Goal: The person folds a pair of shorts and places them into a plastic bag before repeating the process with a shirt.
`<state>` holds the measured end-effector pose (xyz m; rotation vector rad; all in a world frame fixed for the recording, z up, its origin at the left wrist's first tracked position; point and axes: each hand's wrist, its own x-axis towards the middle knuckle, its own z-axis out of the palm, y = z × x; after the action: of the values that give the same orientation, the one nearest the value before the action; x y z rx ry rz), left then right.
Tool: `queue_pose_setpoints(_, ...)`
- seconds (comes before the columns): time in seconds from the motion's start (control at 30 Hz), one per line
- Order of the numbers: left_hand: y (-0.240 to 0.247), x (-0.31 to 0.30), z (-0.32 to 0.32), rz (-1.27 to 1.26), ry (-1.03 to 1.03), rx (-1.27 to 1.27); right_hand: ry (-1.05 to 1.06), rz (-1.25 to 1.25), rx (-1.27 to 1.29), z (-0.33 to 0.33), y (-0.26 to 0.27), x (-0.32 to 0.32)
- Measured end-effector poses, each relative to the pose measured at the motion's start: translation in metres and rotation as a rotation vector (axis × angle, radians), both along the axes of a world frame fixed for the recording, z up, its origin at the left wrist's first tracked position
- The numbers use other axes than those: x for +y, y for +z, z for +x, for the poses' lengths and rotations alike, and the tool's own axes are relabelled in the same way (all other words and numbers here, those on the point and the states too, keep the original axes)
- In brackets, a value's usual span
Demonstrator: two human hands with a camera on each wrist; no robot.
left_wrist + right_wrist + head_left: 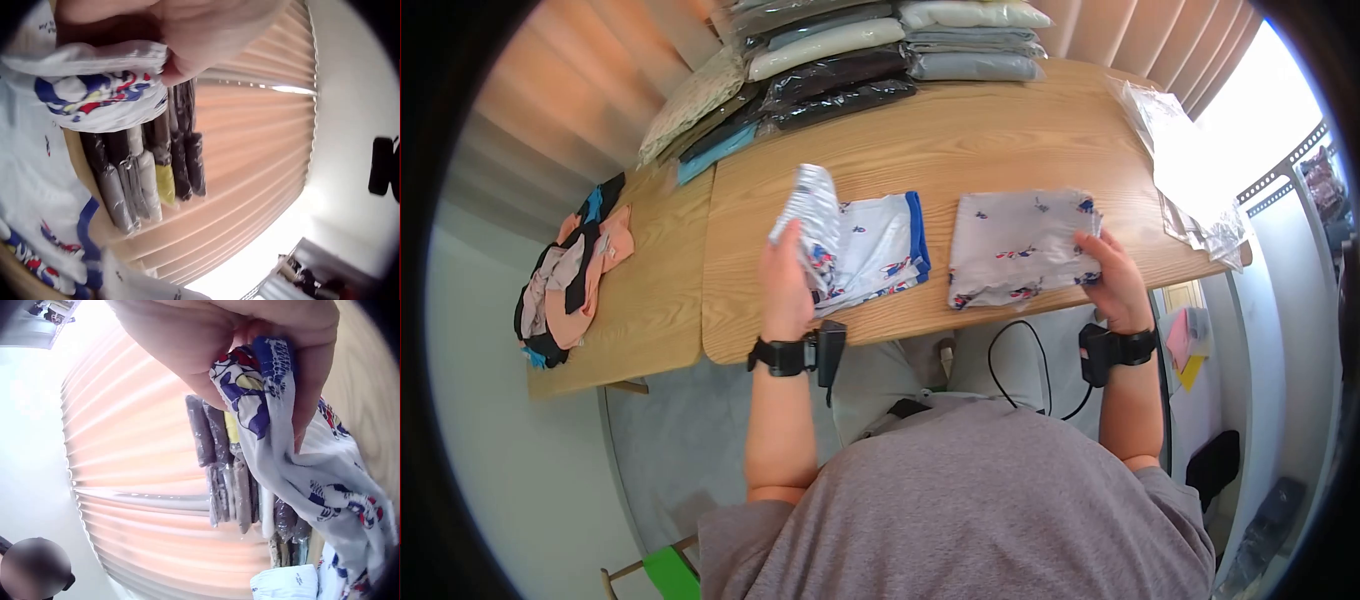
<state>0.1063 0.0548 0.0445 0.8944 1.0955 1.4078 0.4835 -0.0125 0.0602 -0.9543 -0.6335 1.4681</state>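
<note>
On the table in front of me lies a white garment (870, 245) with blue trim and a red-and-blue print. My left hand (785, 280) holds up its left end, a ribbed, gathered band (812, 205); in the left wrist view the thumb pinches the bunched cloth (125, 94). To the right, a greyish folded garment (1010, 235) with a similar print lies flat. Its right edge is gripped by my right hand (1115, 280). The right wrist view shows thumb and fingers round the printed cloth (250, 406), a blue edge (275, 362) folded between them.
Bagged, folded clothes (830, 60) are stacked at the back of the table (960, 150). Clear plastic bags (1195, 190) lie at the right edge. A loose heap of black and peach clothing (575, 270) sits at the far left. A black cable (1050, 375) hangs below the front edge.
</note>
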Motion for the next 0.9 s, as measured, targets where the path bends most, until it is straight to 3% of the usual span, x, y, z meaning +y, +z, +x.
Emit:
queue_pose_setpoints(0.03,0.003,-0.001,-0.013,0.070,0.057,-0.215,0.013,0.044,-0.005,0.000,0.009,0.004)
queue_pose_setpoints(0.13,0.016,-0.007,-0.061,0.081,0.051,-0.391,0.091,0.109,-0.019,-0.010,0.046,0.013)
queue_pose_setpoints(0.3,-0.009,-0.027,-0.128,0.081,0.282,-0.408,0.290,0.178,-0.127,-0.044,0.092,0.029)
queue_pose_setpoints(0.47,-0.047,-0.032,-0.165,-0.019,0.460,-0.376,0.391,0.223,-0.059,-0.116,0.113,0.052)
queue_pose_setpoints(0.6,-0.056,-0.032,-0.179,-0.040,0.361,-0.499,0.428,0.213,0.083,-0.162,0.099,0.068)
queue_pose_setpoints(0.67,-0.058,-0.032,-0.181,-0.042,0.335,-0.512,0.443,0.195,0.081,-0.170,0.066,0.080)
queue_pose_setpoints(0.8,-0.057,-0.034,-0.179,-0.039,0.339,-0.569,0.339,-0.078,0.006,-0.182,-0.005,0.081)
queue_pose_setpoints(0.9,-0.050,-0.034,-0.174,-0.024,0.342,-0.571,0.284,-0.198,-0.051,-0.179,-0.011,0.076)
